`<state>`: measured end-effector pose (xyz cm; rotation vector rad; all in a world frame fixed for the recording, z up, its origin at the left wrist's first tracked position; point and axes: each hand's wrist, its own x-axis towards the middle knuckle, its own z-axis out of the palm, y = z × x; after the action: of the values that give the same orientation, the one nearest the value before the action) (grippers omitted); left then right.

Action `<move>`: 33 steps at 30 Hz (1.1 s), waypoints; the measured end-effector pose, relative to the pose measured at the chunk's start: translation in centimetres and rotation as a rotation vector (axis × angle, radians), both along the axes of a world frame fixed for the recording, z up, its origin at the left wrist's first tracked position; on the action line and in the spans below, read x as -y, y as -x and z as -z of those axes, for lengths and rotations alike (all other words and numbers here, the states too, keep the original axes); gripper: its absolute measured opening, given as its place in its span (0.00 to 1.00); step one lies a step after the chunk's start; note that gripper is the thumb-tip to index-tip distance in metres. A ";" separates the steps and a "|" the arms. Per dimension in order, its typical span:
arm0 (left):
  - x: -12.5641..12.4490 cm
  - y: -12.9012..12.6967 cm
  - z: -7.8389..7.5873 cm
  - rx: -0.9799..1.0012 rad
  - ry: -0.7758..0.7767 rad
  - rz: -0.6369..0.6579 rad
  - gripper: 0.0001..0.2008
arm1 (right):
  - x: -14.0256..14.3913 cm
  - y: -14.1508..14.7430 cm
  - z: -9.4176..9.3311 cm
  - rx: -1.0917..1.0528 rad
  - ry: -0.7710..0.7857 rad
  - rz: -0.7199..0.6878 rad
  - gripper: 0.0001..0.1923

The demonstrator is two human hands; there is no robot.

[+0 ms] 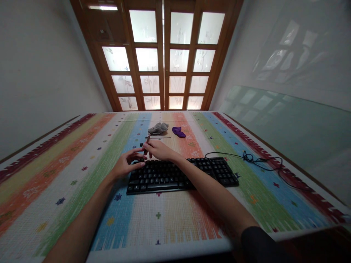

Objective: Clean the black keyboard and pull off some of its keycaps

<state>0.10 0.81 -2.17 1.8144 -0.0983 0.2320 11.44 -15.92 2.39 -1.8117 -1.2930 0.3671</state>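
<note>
A black keyboard (161,186) lies flat on the striped tablecloth. My left hand (127,162) rests at its upper left corner, thumb over the keys and fingers curved but apart. My right hand (159,149) reaches across to that corner, closed on a slim dark tool (148,140) held upright; its kind is unclear and its lower end is hidden by the fingers. Just behind my fingertips sits a small black piece (141,144), perhaps a keycap. My right forearm covers part of the keyboard's middle.
Beyond the hands lie a thin rod (161,137), a crumpled grey cloth (158,128) and a purple cloth (179,132). The keyboard's black cable (263,159) loops to the right. White walls flank the table; a wooden glass-paned door (163,73) stands behind.
</note>
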 end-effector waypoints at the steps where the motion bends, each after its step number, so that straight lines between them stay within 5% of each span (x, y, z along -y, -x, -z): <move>1: 0.0 0.1 0.0 -0.016 0.014 0.006 0.32 | 0.2 0.2 -0.2 0.002 0.003 -0.009 0.16; 10: 0.3 0.0 -0.1 -0.039 0.127 0.023 0.26 | 1.8 1.2 -1.2 0.061 0.015 -0.036 0.16; 22: 0.9 0.0 -0.9 -0.083 -0.047 -0.078 0.21 | 2.3 1.4 -1.3 0.109 0.015 0.026 0.15; 33: 0.8 -0.1 -0.7 -0.031 -0.047 -0.137 0.25 | 2.2 1.1 -0.7 0.019 -0.061 0.096 0.15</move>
<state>0.18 0.05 -1.42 1.8724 0.0425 0.3003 10.31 -18.10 3.06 -1.8218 -1.2126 0.2560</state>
